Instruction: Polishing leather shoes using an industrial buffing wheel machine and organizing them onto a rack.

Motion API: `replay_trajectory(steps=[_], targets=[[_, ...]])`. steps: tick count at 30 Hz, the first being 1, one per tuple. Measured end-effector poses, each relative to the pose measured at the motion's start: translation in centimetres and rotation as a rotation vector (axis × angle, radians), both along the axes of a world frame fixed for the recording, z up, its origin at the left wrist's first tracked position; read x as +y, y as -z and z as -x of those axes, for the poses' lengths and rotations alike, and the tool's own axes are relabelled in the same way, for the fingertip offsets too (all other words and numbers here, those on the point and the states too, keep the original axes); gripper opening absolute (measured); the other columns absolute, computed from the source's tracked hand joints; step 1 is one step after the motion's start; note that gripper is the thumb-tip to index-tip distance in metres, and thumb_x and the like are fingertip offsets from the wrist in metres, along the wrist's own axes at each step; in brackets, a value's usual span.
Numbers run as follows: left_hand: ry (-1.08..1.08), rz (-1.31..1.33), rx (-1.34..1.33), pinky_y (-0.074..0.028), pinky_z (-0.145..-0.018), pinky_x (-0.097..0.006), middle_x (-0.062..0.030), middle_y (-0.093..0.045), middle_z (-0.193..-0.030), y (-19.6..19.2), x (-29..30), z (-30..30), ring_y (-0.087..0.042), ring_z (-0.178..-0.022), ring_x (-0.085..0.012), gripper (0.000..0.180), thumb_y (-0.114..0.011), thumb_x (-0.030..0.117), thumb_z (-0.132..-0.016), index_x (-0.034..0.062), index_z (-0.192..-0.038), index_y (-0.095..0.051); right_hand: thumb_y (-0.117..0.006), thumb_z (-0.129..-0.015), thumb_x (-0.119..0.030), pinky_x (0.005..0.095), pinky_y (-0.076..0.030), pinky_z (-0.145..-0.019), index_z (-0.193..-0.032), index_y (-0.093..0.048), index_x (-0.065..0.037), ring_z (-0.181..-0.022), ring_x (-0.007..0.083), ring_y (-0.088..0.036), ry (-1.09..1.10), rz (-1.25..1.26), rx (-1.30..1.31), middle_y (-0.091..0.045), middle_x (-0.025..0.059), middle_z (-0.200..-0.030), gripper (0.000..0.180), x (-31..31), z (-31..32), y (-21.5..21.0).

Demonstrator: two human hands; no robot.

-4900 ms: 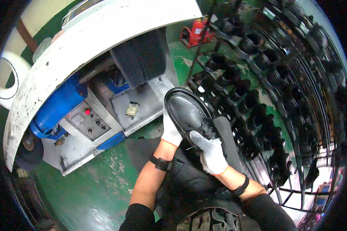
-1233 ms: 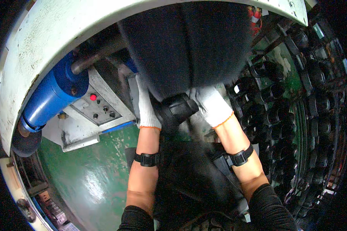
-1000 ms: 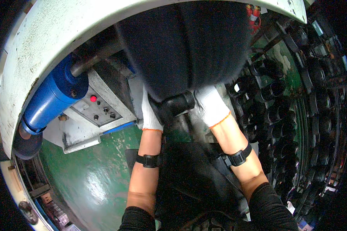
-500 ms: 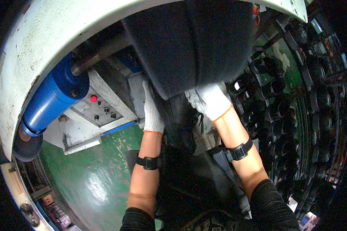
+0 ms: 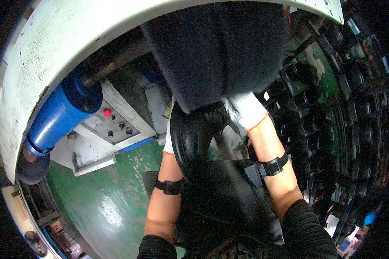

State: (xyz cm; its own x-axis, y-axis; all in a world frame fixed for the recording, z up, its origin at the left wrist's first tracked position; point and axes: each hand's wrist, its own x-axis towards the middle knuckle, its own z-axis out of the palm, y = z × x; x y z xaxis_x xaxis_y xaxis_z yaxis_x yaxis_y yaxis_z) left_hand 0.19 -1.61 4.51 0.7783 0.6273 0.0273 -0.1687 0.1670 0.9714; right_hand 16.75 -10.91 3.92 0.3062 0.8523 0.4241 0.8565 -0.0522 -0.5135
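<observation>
A black boot point(image 5: 203, 131) is held up under a large dark fuzzy buffing wheel point(image 5: 216, 56), whose surface looks smeared by motion. The boot's ribbed sole edge faces left, and its upper end meets the wheel's lower edge. My left hand point(image 5: 169, 137), in a white glove with an orange cuff, grips the boot from the sole side; its fingers are mostly hidden behind the sole. On the other side my right hand point(image 5: 246, 111), gloved alike, holds the boot close under the wheel, its fingertips partly hidden. A loose dark strap or lace point(image 5: 232, 126) hangs beside that hand.
A white curved machine hood point(image 5: 73, 47) arches over the wheel. At left are a blue cylinder point(image 5: 62, 112) and a control panel with a red button point(image 5: 107, 112). Racks of black boots point(image 5: 311, 116) stand at right. The floor point(image 5: 103, 203) is green and shiny.
The boot has turned and come lower, so its sole edge now shows in front of my left hand. My right hand has shifted slightly to the right.
</observation>
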Motion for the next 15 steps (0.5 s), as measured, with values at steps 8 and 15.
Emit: replay_trajectory(steps=[8, 15], targets=[[-0.064, -1.073, 0.39, -0.049, -0.084, -0.04, -0.0113, -0.067, -0.102, -3.4, -0.7, 1.5, -0.063, -0.095, -0.0277, 0.026, -0.064, 0.026, -0.081, 0.0116, -0.103, -0.067, -0.047, -0.082, -0.008, 0.0433, -0.044, -0.082, -0.105, -0.057, -0.001, -0.093, 0.0399, -0.053, -0.018, -0.031, -0.042, -0.058, 0.0226, -0.1, 0.025, -1.0, -0.3, -1.4], [0.024, -0.383, 0.028, -0.042, -0.097, -0.038, -0.0125, -0.061, -0.116, -3.9, -0.7, -0.8, -0.056, -0.111, -0.0262, 0.038, -0.063, 0.034, -0.083, 0.0123, -0.114, -0.062, -0.045, -0.081, -0.008, 0.0426, -0.047, -0.071, -0.101, -0.056, -0.001, -0.082, 0.0416, -0.054, -0.017, 0.07, -0.235, -0.058, 0.0221, -0.09, 0.024, -3.4, -2.3, -2.6]])
